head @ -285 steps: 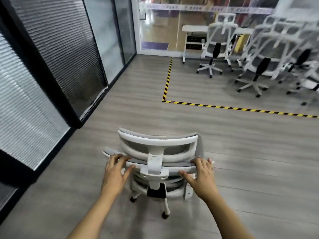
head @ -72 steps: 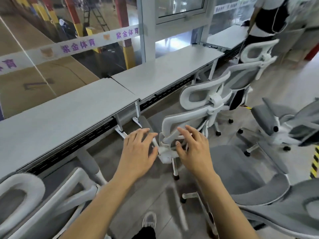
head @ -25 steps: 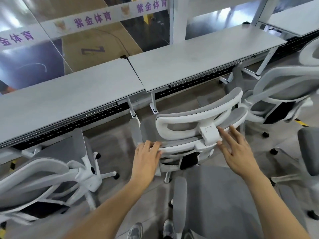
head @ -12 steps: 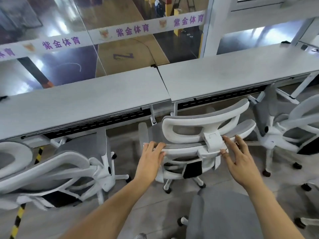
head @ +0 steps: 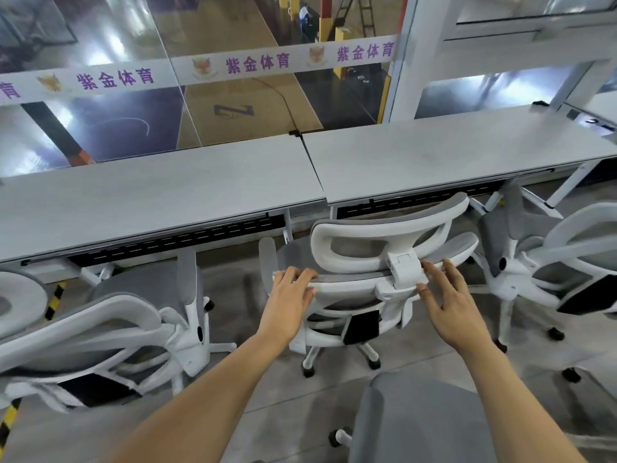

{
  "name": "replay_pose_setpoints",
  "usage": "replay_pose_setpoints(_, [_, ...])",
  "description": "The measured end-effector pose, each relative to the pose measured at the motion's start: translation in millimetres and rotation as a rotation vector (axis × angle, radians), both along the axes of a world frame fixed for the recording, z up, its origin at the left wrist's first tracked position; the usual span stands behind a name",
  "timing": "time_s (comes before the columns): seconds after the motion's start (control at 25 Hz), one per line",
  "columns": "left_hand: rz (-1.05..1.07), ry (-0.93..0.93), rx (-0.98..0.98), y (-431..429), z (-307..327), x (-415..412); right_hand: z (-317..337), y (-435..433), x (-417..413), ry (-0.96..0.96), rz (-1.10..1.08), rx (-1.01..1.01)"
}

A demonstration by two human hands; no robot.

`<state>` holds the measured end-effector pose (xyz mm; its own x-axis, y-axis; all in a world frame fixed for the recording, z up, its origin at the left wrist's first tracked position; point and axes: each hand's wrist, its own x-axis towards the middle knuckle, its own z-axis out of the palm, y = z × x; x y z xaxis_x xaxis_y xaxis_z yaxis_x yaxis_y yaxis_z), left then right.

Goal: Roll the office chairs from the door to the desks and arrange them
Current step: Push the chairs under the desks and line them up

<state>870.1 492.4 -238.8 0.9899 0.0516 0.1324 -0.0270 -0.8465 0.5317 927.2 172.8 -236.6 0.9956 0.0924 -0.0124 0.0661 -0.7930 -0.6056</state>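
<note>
A white-framed office chair with grey mesh (head: 384, 235) stands in front of me, facing the seam between two grey desks (head: 167, 195), its seat partly under the desk edge. My left hand (head: 288, 295) lies over the left top edge of its backrest with the fingers curled on the rim. To the right of the headrest bracket, my right hand (head: 447, 302) rests with fingers spread, fingertips on the backrest rim and thumb below it.
A similar chair (head: 100, 329) stands tilted close on the left, another chair (head: 534, 262) on the right. A grey chair seat (head: 417, 419) sits just below my arms. Yellow-black floor tape (head: 53, 300) runs at the left. A glass wall backs the desks.
The chair has rolled a little closer to the desks and turned squarer to them. My left hand stayed on the backrest rim; my right hand stayed beside the headrest bracket.
</note>
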Motion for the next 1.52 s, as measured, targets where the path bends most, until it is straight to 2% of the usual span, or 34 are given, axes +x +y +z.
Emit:
replay_pose_setpoints(0.32, [0.015,0.015,0.072,2,4,8,1,10,5,0.015,-0.016,-0.026])
replay_pose_setpoints(0.48, [-0.015,0.004,0.103,-8,16,-7,18,9,-31,-0.001,-0.079,-0.084])
replay_pose_setpoints(0.76, [-0.421,-0.071,0.036,-53,76,-70,102,-3,-145,-0.118,-0.32,-0.24])
replay_pose_setpoints(0.96, [-0.702,-0.199,-0.091,-102,124,-118,154,-9,-242,-0.186,-0.515,-0.268])
replay_pose_setpoints(1.12, [-0.895,-0.199,-0.132,-146,151,-157,181,-25,-314,-0.197,-0.675,-0.297])
replay_pose_setpoints(1.52, [-1.19,-0.212,-0.181,-281,183,-236,210,-117,-442,-0.239,-0.937,-0.282])
